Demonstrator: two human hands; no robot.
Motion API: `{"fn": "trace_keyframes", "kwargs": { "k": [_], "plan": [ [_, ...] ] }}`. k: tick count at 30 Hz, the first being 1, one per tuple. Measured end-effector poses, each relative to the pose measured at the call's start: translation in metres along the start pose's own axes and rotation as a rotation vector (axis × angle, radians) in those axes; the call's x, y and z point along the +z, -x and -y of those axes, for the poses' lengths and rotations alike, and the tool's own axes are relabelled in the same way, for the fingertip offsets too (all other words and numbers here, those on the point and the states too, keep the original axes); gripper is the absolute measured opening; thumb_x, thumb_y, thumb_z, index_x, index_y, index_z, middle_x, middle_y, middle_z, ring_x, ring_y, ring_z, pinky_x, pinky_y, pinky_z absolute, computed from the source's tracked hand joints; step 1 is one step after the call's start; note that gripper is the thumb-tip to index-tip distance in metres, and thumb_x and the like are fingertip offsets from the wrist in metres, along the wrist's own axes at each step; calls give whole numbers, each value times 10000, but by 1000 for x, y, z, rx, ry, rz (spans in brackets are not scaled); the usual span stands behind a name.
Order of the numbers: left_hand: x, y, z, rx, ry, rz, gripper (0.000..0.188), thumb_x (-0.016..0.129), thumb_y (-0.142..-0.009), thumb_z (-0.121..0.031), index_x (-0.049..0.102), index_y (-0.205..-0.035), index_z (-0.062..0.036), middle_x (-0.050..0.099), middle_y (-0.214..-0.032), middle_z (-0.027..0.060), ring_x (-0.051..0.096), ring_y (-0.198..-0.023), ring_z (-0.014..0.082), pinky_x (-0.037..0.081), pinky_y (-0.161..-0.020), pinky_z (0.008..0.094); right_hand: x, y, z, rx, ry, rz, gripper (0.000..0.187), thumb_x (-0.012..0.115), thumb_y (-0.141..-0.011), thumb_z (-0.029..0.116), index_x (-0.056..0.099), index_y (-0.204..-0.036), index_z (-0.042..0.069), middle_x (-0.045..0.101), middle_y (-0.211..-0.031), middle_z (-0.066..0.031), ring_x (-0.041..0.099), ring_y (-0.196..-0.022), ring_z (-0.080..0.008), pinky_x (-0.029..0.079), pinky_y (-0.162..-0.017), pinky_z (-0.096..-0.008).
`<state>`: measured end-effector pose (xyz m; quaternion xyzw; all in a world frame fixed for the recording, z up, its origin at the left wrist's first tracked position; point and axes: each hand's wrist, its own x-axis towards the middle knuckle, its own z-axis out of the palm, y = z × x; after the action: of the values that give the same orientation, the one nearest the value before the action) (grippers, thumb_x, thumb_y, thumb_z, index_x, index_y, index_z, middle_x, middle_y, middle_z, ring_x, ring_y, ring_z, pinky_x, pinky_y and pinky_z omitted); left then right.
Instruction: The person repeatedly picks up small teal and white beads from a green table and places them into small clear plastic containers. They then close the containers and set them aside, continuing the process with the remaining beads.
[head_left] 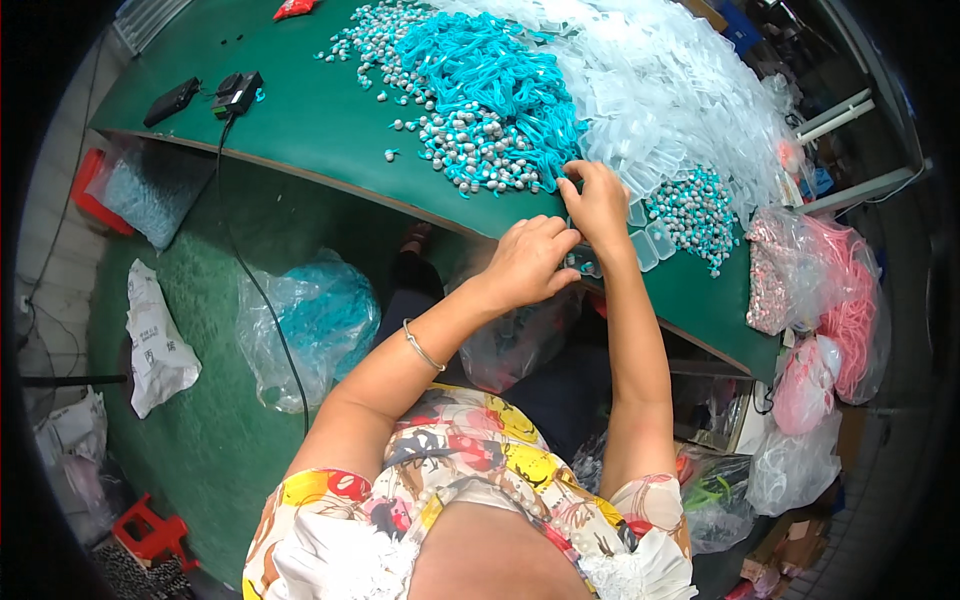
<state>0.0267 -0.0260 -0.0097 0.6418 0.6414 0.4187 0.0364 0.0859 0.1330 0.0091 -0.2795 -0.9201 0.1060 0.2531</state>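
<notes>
My left hand is at the front edge of the green table, its fingers bent and the thumb below them. Beside its thumb, a small clear plastic case shows, with teal bits by it; what the fingers hold is hidden. Just beyond and to the right, my right hand has thumb and forefinger closed at the edge of a heap of teal cords, apparently on one cord. Small grey-and-teal beadlike pieces lie along that heap. More teal pieces are piled right of my right hand.
Clear plastic cases form a large mound at the back right. Bags with pink cords hang at the table's right end. A black device trails a cable down on the left. Bagged teal material and a red stool stand on the floor.
</notes>
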Motion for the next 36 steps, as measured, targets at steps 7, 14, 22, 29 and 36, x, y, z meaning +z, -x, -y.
{"fn": "trace_keyframes", "kwargs": {
  "k": [7, 14, 22, 29, 36],
  "plan": [
    [4, 1, 0, 12, 7, -63, 449, 825, -701, -237, 636, -1082, -93, 590, -944, 77, 595, -946, 287, 469, -799, 436, -21, 4, -5, 91, -228, -16, 178, 722, -794, 173, 715, -941, 72, 707, -835, -82, 661, -751, -243, 505, -705, -372],
    [0, 1, 0, -18, 34, -55, 460, 828, -707, -238, 637, -1099, -91, 608, -951, 72, 603, -942, 288, 471, -812, 432, -70, 59, -14, -38, -375, -17, 132, 718, -769, 29, 682, -895, 25, 676, -852, -81, 621, -729, -199, 487, -671, -328],
    [-1, -3, 1, -30, 67, -1, 457, 829, -714, -237, 631, -1099, -88, 609, -912, 70, 606, -907, 290, 470, -806, 423, -71, 90, -15, -204, -99, 10, 175, 758, -750, 94, 684, -909, 97, 652, -858, -34, 624, -836, -240, 403, -847, -392],
    [-2, -1, 2, -38, 61, -5, 464, 830, -712, -240, 628, -1099, -84, 614, -914, 71, 607, -910, 294, 470, -806, 426, -79, 88, -1, -283, 54, 18, 197, 750, -762, 99, 693, -950, 107, 642, -883, -26, 616, -892, -236, 390, -869, -405],
    [0, -2, 1, -37, 68, 0, 465, 831, -711, -229, 626, -1103, -84, 612, -914, 72, 605, -919, 294, 468, -819, 428, -72, 86, -8, -325, -23, 48, 168, 696, -810, 75, 698, -976, 102, 646, -885, -40, 617, -886, -247, 396, -852, -402]
  ]
}}
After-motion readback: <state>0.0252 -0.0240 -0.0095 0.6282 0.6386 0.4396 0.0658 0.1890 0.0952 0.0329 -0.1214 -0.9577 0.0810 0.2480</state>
